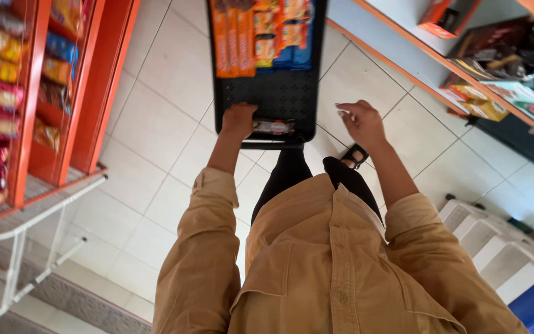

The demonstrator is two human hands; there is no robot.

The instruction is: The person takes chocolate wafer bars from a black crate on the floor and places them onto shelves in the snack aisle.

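Black perforated plastic forms the flat cart (pixel 279 99), and the left hand (pixel 238 120) is closed on its near edge beside a small dark wrapped snack bar (pixel 273 127). Just right of the cart, the right hand (pixel 361 122) hovers with fingers loosely spread, holding nothing. Orange and blue snack packets (pixel 261 37) fill the cart's far end. The step looks like stocking mid-way; a next move would need a firm grip.

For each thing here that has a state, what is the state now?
Left hand: grip closed on cart handle.
Right hand: open, off the handle.
Black cart: partly loaded with snack packs.
Left orange shelves: stocked with packets.
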